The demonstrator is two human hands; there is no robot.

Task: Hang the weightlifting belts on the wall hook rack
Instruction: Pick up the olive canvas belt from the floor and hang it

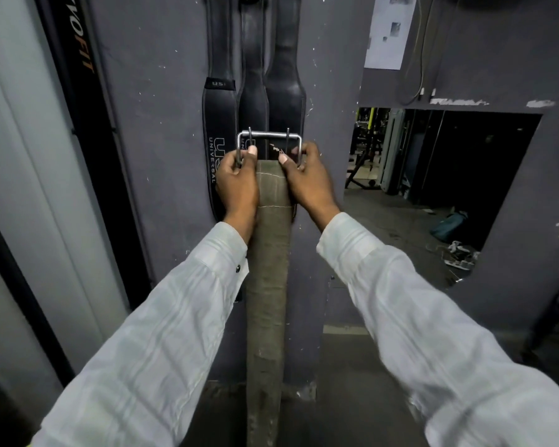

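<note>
Three black belts [255, 91] already hang at top centre. Both hands, left [238, 185] and right [309, 180], have fingers clenched on the olive belt [268, 253] by its buckle [268, 140], mid-frame. It is not yet hooked.

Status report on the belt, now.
Left hand and right hand shut on olive belt at its buckle. Not hung. Three black belts already hanging behind.

A dark grey, scuffed wall [162, 124] carries a paper notice [389, 30] and looped cable [423, 59] above a rectangular mirror [433, 188] reflecting dim gym equipment.
</note>
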